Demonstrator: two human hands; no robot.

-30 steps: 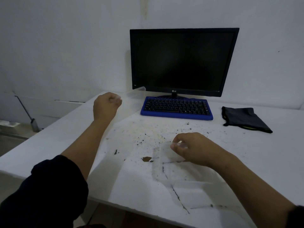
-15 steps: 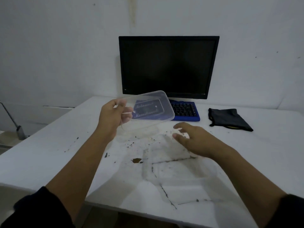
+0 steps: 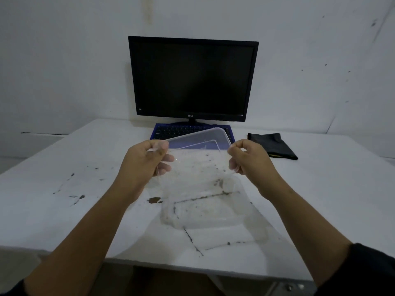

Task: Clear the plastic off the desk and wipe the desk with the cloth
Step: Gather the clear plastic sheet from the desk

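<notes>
A left hand (image 3: 145, 165) and right hand (image 3: 248, 159) pinch opposite edges of a clear plastic lid (image 3: 198, 150) above the stained counter (image 3: 64, 199); light, thin and likely slippery, it seems best gripped by its stiffer rim.

Head cam's dim overall: cool grey cast, low contrast, light src not in view. Shadows are soft & wide on the desk (image 3: 53, 214), next to your forearms (image 3: 92, 231). No hard glare. Monitor (image 3: 192, 80) reads flat black, faint sheen only. Clear plastic lid (image 3: 198, 142) shows mostly by its pale edges. Wide-angle bend: desk edge & wall (image 3: 64, 60) lines curve twd the corners. Sleeves (image 3: 363, 272) go near-black, detail lost.
</notes>
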